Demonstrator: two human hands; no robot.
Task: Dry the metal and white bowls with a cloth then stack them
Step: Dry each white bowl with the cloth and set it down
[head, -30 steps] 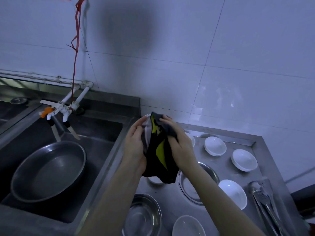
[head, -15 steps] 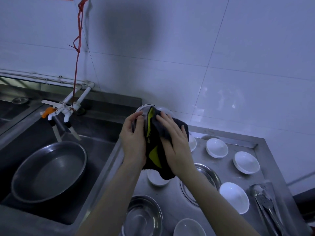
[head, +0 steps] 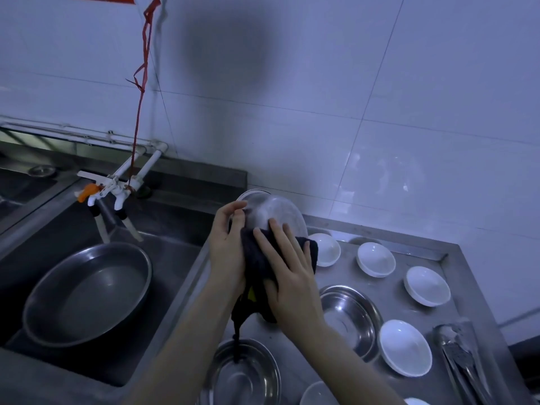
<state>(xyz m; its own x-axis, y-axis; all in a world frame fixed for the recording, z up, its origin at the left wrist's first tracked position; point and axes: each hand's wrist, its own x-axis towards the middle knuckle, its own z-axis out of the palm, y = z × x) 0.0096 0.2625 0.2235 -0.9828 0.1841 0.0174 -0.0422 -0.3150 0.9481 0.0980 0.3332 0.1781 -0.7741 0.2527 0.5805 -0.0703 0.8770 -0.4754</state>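
A metal bowl is held up on edge above the counter, its underside turned toward me. My left hand grips its left rim with curled fingers. My right hand lies flat with spread fingers on a dark cloth, pressing it against the bowl. The cloth hangs down below both hands, showing a yellow patch. On the counter lie two more metal bowls and several small white bowls.
A steel counter holds the bowls, with metal tongs at its right edge. To the left is a sink with a large metal basin in it. White taps with a red string hang over the sink.
The bowl has turned so more of its underside shows above the cloth. My right hand slid down and flattened on the cloth; the cloth's yellow part is now mostly covered.
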